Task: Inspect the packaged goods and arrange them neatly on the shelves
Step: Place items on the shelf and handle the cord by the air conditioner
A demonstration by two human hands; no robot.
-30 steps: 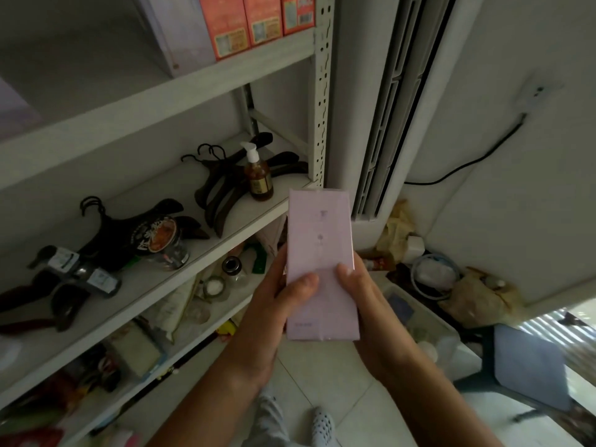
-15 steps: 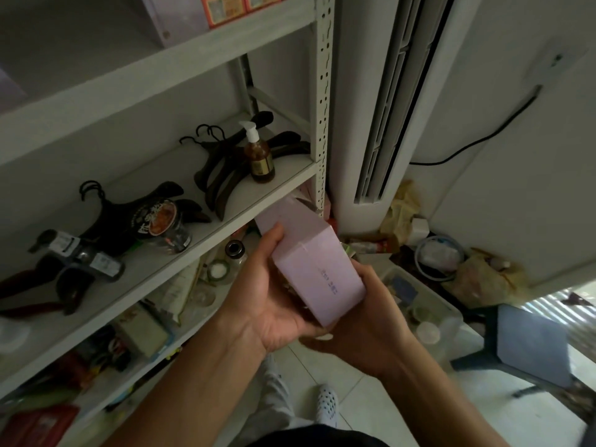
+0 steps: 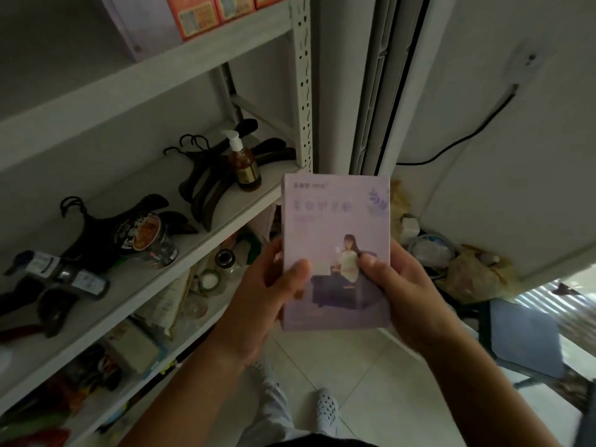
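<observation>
A pale purple box (image 3: 335, 221) stands upright in front of me, its printed face towards me with a seated figure pictured on it. My left hand (image 3: 261, 295) grips its lower left edge, thumb on the front. My right hand (image 3: 406, 291) grips the lower right edge, thumb also on the front. The box hangs in the air just right of the white metal shelf unit (image 3: 138, 279). Orange boxes (image 3: 206, 14) stand in a row on the top shelf.
The middle shelf holds black hangers (image 3: 206, 188), a brown pump bottle (image 3: 243, 166), a jar (image 3: 151, 237) and small bottles (image 3: 61, 272). Lower shelves are cluttered. A standing air conditioner (image 3: 371, 82) is right of the post, floor clutter (image 3: 464, 269) and a blue stool (image 3: 522, 337) farther right.
The box was turned from its narrow plain side, through a tilted position, to upright with its printed front facing me. Both hands kept hold of it.
</observation>
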